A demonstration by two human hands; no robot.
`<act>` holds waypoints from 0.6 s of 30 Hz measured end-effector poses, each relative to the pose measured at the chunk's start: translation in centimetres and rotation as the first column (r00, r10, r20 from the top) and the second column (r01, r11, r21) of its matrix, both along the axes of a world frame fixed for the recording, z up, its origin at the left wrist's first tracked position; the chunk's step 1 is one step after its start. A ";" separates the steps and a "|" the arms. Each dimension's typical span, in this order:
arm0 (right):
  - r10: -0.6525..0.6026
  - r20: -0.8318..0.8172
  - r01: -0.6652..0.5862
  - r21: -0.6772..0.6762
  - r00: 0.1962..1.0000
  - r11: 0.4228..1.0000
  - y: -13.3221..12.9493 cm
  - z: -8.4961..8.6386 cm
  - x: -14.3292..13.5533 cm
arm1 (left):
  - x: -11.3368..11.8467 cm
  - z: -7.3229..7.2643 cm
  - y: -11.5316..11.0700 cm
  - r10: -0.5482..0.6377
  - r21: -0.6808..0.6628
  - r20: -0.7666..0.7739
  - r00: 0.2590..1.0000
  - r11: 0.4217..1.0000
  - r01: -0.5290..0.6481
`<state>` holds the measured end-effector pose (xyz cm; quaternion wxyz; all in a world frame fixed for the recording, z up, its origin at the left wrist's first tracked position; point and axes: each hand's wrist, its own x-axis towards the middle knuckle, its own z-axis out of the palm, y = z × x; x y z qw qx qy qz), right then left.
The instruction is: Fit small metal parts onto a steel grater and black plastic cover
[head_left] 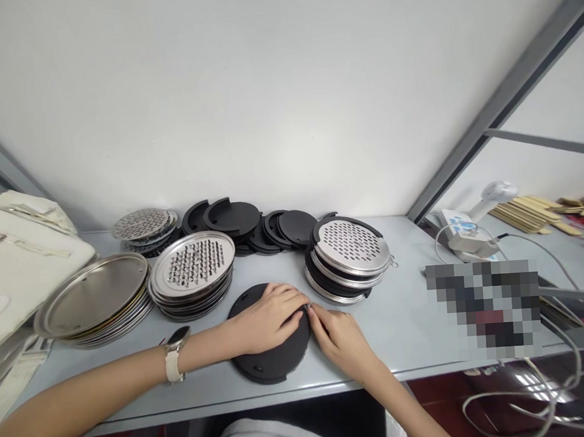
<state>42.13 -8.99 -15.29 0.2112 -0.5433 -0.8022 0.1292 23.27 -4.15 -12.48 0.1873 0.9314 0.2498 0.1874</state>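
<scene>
A round black disc (275,358) lies near the table's front edge. My left hand (273,317) rests on top of it, fingers together and pointing right, with the fingertips at the disc's right rim. At that same rim my right hand (336,338) pinches something small that I cannot make out. Behind my right hand stands a stack of perforated metal discs with black rims (350,244). To the left of the black disc is a stack of grater discs (196,264).
Shiny metal plates (99,293) are stacked at the left beside a cream bag (22,261). Thin grater discs (144,225) and black discs (235,218) line the wall. On the right are a white scanner (493,196), cables and wooden pieces (524,214).
</scene>
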 end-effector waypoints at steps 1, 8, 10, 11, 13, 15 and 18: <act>-0.001 0.004 0.001 0.003 1.000 1.000 0.0 0.0 0.0 | 0.0 0.0 0.0 0.000 0.000 -0.002 1.000 1.000 0.000; 0.006 0.001 -0.006 0.008 1.000 1.000 -0.2 0.1 -0.1 | 0.0 0.1 0.0 -0.006 -0.010 0.005 1.000 1.000 0.006; 0.004 -0.011 -0.004 0.005 1.000 1.000 -0.2 0.2 -0.1 | 0.0 0.1 0.0 -0.006 -0.013 0.008 1.000 1.000 0.006; 0.002 -0.015 -0.002 0.006 1.000 1.000 -0.2 0.2 -0.1 | 0.0 0.1 0.0 -0.005 -0.013 0.009 1.000 1.000 0.005; 0.001 -0.016 -0.001 0.007 1.000 1.000 -0.2 0.1 -0.1 | -0.1 0.2 -0.1 -0.004 -0.014 0.009 1.000 1.000 0.005; 0.001 -0.015 -0.001 0.008 1.000 1.000 -0.2 0.1 -0.1 | -0.1 0.3 -0.1 -0.001 -0.020 0.003 1.000 1.000 0.001; -0.003 -0.023 0.003 0.007 1.000 1.000 -0.1 0.1 -0.1 | -0.1 0.4 -0.2 0.002 -0.027 -0.002 1.000 1.000 -0.002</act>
